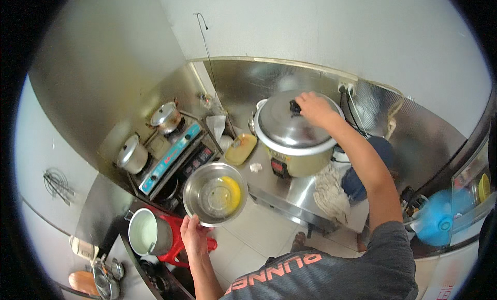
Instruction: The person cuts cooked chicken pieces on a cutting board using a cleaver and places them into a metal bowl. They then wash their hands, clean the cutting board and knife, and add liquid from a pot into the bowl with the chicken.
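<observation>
My left hand (194,234) grips the near rim of a stainless steel bowl (215,194), which is held tilted over the floor in front of the counter. Something yellow, perhaps beaten egg, lies along the bowl's right inner side. My right hand (313,108) is on the black knob (295,107) of a large metal lid (301,123). That lid rests on a big electric rice cooker (306,160) on the steel counter. A yellowish tray (240,149) lies left of the cooker, and a crumpled cloth (332,191) is at its right.
Two lidded pots (133,154) sit on a two-burner gas stove (171,158) at the left. Below it, a deep metal pot (149,232) stands on a red plastic stool (176,234). Cords run from a wall socket (347,83) behind the cooker. A blue water jug (440,218) is at the right.
</observation>
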Motion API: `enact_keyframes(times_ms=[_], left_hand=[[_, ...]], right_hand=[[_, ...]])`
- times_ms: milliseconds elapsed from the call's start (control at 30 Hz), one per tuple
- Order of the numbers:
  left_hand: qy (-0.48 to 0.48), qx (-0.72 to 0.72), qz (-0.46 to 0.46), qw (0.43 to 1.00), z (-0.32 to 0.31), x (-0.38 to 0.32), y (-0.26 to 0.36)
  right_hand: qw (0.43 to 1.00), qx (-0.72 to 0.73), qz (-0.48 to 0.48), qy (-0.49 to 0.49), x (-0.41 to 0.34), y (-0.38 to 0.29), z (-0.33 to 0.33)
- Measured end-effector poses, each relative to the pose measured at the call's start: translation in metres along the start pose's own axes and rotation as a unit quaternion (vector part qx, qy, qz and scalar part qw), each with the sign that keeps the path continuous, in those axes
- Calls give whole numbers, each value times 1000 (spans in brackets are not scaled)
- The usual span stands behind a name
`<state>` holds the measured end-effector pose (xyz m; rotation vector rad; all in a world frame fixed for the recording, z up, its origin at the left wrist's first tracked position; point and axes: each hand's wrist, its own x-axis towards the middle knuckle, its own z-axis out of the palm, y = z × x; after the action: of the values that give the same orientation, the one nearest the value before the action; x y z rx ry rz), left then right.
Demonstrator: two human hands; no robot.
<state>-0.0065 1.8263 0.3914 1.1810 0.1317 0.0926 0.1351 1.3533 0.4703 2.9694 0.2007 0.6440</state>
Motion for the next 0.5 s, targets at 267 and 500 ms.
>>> enact_keyframes(times_ms=[267, 500], left_hand=[[-19, 30, 3, 999, 17, 95, 8], [-82, 129, 34, 988, 69, 212, 23]], right_hand=[[986, 7, -90, -139, 71, 41, 62], [986, 149, -14, -67, 72, 66, 33]])
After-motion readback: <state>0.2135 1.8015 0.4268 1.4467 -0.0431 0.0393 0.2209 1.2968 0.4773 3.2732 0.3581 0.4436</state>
